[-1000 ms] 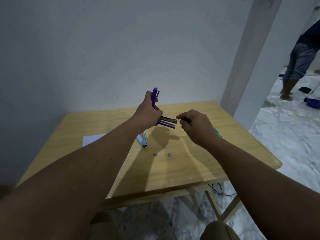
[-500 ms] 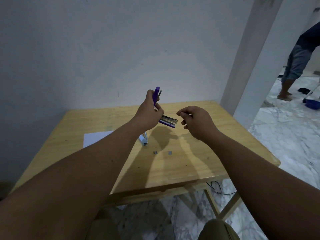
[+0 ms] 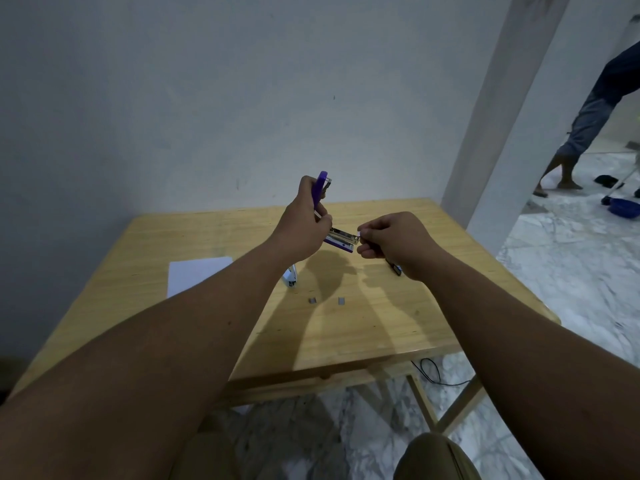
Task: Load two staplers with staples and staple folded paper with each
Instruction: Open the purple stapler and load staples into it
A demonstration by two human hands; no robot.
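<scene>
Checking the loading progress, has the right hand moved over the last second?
Yes. The right hand closed in leftward on the purple stapler's open tray.

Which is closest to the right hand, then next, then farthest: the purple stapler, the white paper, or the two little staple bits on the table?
From the right hand, in the head view:
1. Purple stapler, just to its left, held open by the left hand.
2. Two staple bits and, on the table below the hands; the right one is nearer.
3. White paper, far left on the table.

White stapler largely behind left forearm; pinched staples indistinct.
</scene>
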